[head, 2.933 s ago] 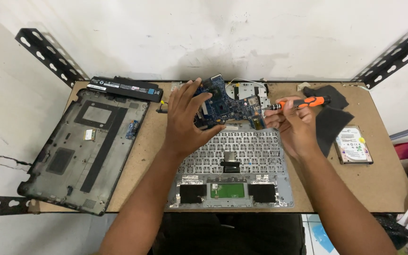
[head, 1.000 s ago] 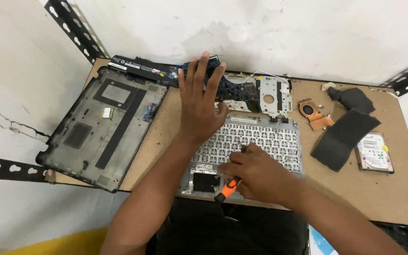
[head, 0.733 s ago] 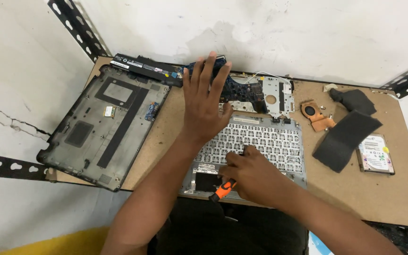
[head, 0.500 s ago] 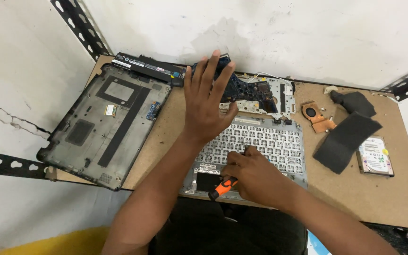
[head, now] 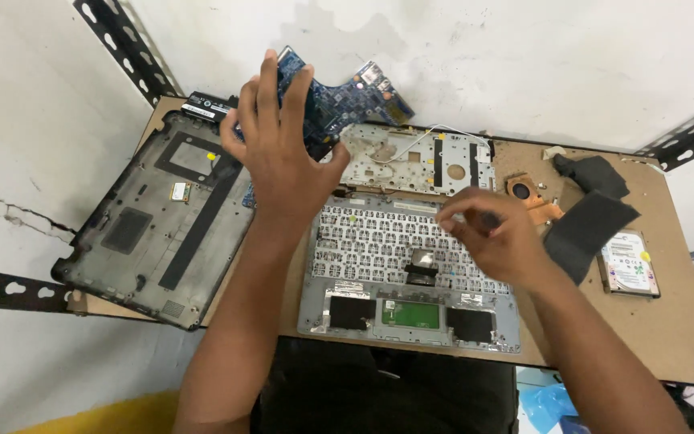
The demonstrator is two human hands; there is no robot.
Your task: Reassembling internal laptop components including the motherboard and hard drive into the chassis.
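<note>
**Blue board lifted off the chassis, risk sits in the grip**

Far left, the dark plastic bottom cover [head: 154, 225] lies hollow side up on the brown fibreboard bench [head: 676, 321], matt and ribbed, with 1 black battery bar [head: 206, 103] behind it. Moving in, the left hand [head: 279, 153] holds the blue circuit board [head: 339, 96] tilted up above the bench's rear edge, fingers spread across its face, thumb at its lower edge. That is a loose-looking hold on a thin, stiff board: it could slip, flex, or snag the thin pale wire [head: 411, 137] lying across the silver metal frame [head: 415, 161] below. Centre, the keyboard deck [head: 407, 273] lies underside up, grey metal, a grid of punched cells, green touchpad board near the front. The right hand [head: 496, 237] hovers over it, fingers curled in; motion blur, so I cannot tell whether they pinch anything. Right, a copper heatsink [head: 532, 201], 2 black foam sheets [head: 592, 225] and 1 flat silver hard drive [head: 628, 264] sit near the edge, easy to knock off.
</note>
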